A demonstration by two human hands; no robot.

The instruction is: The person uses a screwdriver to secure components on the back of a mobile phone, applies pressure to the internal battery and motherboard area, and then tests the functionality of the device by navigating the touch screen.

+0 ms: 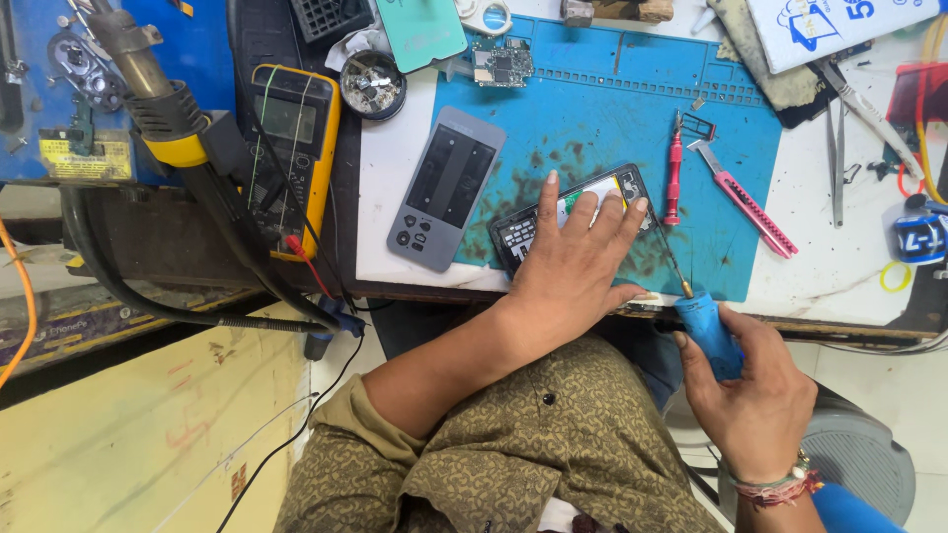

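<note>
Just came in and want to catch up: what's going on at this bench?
A person is working on an opened phone on a blue mat. The left hand presses flat on the phone, pinning it down. The right hand grips a blue screwdriver, its tip at the phone's lower right corner. A grey back cover lies beside it.

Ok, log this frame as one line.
left hand: flat on opened phone | right hand: gripping blue screwdriver, tip at phone's corner | blue mat: underneath
</note>
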